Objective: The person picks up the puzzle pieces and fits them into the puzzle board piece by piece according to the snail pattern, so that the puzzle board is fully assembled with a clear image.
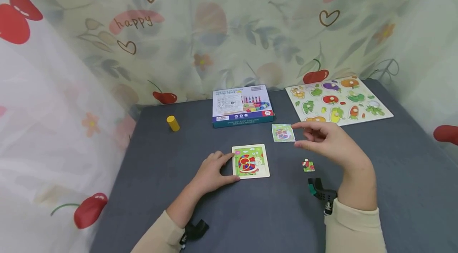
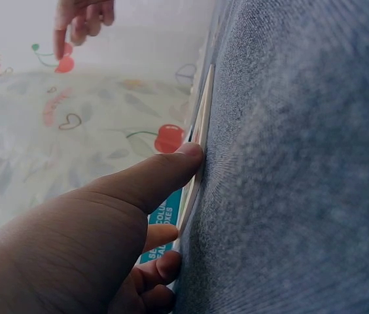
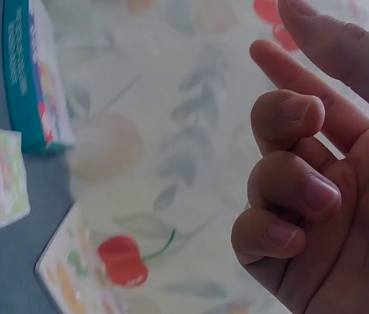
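A small wooden jigsaw puzzle board (image 1: pixel 266 163) with a snail picture and pale frame lies on the dark table. My left hand (image 1: pixel 212 171) holds it at its left side, with the thumb at the lower edge and the index finger on the left edge. My right hand (image 1: pixel 330 143) is raised off the table and holds nothing. Its index finger and thumb are extended and apart; the other fingers curl loosely. By its fingertips in the head view, a small snail picture card (image 1: pixel 282 133) lies flat. Nearer me are loose jigsaw pieces (image 1: pixel 308 166), touching or overlapping.
Behind the board lies a teal-edged box (image 1: pixel 243 121). A vegetable peg puzzle (image 1: pixel 343 102) occupies the back right. Toward the back left is a yellow cylinder (image 1: pixel 173 123). Patterned cloth (image 1: pixel 229 54) hangs along the table's far edge.
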### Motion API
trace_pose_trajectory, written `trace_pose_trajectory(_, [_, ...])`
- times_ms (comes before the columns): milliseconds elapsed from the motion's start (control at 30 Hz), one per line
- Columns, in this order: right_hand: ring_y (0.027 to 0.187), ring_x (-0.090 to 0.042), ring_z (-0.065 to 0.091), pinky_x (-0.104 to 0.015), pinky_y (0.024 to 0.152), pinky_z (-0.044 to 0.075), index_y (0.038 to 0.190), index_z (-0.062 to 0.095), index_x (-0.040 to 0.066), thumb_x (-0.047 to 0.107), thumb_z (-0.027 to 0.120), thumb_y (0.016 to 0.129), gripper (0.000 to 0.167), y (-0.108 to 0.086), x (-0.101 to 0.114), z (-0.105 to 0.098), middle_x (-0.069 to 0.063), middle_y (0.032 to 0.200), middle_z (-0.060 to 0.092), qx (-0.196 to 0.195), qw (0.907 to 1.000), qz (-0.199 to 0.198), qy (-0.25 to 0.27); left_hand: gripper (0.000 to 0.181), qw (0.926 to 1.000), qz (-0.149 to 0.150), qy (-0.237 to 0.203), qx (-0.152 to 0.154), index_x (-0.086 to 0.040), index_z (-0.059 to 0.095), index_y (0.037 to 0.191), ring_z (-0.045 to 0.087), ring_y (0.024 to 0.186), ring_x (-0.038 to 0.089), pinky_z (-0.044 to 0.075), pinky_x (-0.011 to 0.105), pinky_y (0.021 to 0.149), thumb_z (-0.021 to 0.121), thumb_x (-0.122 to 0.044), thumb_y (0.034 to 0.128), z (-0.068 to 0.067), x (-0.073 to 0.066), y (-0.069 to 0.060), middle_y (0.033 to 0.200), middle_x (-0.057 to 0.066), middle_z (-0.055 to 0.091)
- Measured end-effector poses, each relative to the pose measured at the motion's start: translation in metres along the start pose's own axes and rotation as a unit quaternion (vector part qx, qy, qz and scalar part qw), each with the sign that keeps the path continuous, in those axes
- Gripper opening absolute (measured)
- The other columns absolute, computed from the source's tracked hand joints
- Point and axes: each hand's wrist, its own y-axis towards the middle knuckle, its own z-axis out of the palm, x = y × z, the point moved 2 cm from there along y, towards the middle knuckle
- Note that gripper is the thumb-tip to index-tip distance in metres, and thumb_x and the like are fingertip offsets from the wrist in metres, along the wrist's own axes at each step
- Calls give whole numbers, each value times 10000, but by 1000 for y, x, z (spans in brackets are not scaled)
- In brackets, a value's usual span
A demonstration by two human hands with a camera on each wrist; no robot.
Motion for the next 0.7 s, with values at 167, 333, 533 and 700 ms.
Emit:
trace_pose_trajectory(167, [754, -162, 491, -270, 637, 439, 1252, 696, 72, 242, 798, 926, 382, 0, -24, -10, -83, 834, 504, -69, 9995, 299, 77, 846, 10000, 15, -27, -12, -198, 525, 1522, 428, 865, 158, 374, 349, 764, 759, -638, 839, -1, -1, 0, 984, -32, 481])
trace_pose_trajectory(333, [725, -135, 473, -270, 697, 446, 1304, 637, -4, 159, 757, 950, 408, -2, -51, -17, -46, 805, 479, 371, 9978, 533, 163, 855, 10000, 25, -41, 7, -194, 528, 1520, 435, 874, 161, 379, 351, 766, 749, -656, 837, -1, -2, 0, 998, -28, 495])
trace_pose_trajectory(533, [686, -125, 453, -299, 690, 408, 1375, 556, -75, 106, 742, 930, 515, -1, -86, -15, -30, 775, 473, 976, 9881, 1159, 270, 854, 10000, 13, -13, 4, -198, 523, 1524, 435, 880, 158, 377, 351, 768, 751, -652, 837, -1, -2, 0, 999, -30, 494])
trace_pose_trajectory(700, [597, -127, 402, -299, 564, 365, 1378, 582, -29, 81, 743, 902, 515, 2, -109, -7, 6, 704, 463, 1314, 9745, 1792, 313, 854, 10000, 41, -22, -2, -195, 522, 1525, 432, 879, 155, 374, 350, 766, 749, -650, 840, -2, -2, 0, 996, -31, 493])
